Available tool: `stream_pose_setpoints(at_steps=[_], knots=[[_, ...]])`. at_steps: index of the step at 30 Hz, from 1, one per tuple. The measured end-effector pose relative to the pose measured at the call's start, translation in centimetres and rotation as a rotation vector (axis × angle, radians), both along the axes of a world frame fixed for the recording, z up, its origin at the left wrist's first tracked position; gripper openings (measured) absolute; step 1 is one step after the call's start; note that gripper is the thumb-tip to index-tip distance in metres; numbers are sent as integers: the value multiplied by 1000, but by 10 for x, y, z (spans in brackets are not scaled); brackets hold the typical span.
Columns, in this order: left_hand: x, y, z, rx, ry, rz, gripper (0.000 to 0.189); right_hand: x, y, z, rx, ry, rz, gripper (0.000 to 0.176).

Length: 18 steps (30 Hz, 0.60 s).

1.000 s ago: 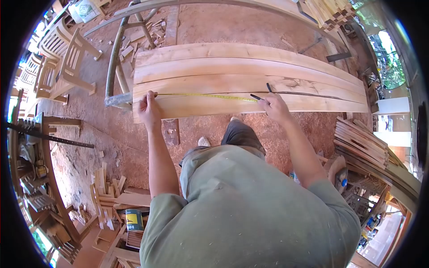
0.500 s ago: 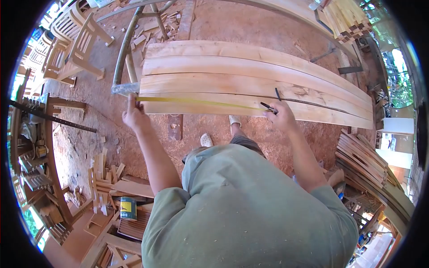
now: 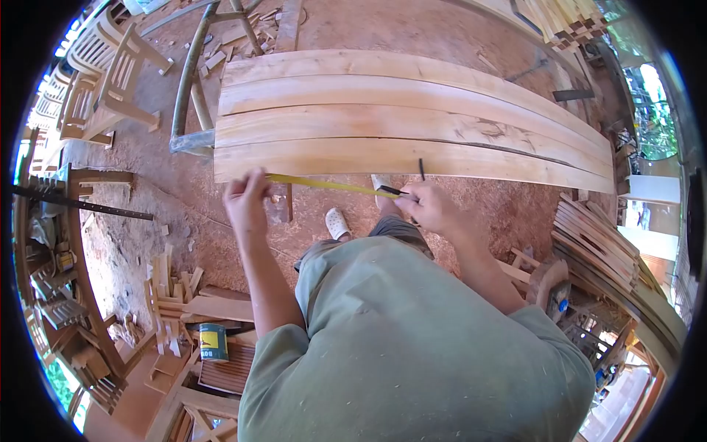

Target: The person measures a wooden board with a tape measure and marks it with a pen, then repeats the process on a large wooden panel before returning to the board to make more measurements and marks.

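Observation:
Several pale planks (image 3: 331,121) lie side by side beyond my hands. A yellow tape measure (image 3: 324,183) is stretched between my two hands, near the planks' front edge. My left hand (image 3: 249,195) pinches its left end, just off the near left corner of the planks. My right hand (image 3: 428,206) is closed round the tape's other end, with a black marker (image 3: 390,191) pointing left from its fingers. Whatever else lies inside that palm is hidden. A short dark strip (image 3: 421,169) stands out beyond the right hand, over the front plank.
A metal-legged stand (image 3: 193,141) is at the planks' left end. Wooden chairs (image 3: 118,81) stand at the upper left. A blue-green can (image 3: 213,343) sits among offcuts at the lower left. Stacked slats (image 3: 596,239) lie on the right. Two shoes show on the floor.
Both hands have come off the planks toward my body and closer together, and the stretch of tape between them is shorter. The view has shifted slightly.

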<state>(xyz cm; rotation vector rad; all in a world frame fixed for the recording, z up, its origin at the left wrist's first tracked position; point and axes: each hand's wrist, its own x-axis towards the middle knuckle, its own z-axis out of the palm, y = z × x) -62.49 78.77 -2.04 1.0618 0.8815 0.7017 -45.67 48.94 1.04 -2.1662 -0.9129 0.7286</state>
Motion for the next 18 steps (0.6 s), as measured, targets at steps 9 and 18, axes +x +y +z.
stream_pose_setpoints(at_steps=[9, 18], knots=[[49, -133, -18, 25, 252, -1174, 51, -50, 13, -43, 495, 611, -433, 27], [30, -75, -17, 451, 762, -1487, 50, 33, -60, -25, 853, 775, -1031, 27]])
